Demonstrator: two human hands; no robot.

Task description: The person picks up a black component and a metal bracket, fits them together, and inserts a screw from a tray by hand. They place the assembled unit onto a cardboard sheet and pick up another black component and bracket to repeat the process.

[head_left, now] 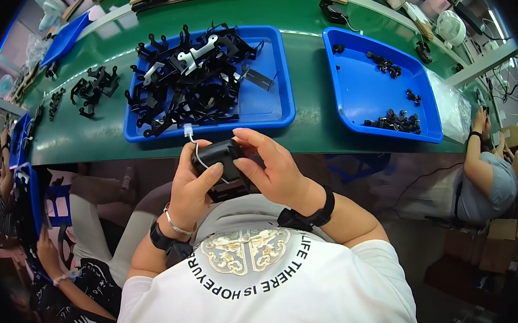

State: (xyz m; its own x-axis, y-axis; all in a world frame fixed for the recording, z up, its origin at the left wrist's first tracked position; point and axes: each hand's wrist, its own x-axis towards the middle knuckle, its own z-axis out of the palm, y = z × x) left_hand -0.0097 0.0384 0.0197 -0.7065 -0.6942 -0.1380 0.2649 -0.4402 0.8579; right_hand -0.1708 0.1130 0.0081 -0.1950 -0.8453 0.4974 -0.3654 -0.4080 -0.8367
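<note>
Both my hands hold one black plastic housing (222,159) just in front of the green table edge, above my lap. My left hand (190,187) grips its left side with the thumb on top. My right hand (273,168) covers its right side, fingers curled over the top. A thin white wire with a small white connector (189,134) loops out of the housing near my left fingers. Directly beyond my hands stands a blue tray (265,111) piled with black plastic brackets (183,84) and a few white ones (197,52).
A second blue tray (360,90) at the right holds several small black parts (397,120). Loose black brackets (93,87) lie on the green table (305,57) to the left. Other people sit at my left (54,261) and far right (489,177). Small fans stand at the far edge.
</note>
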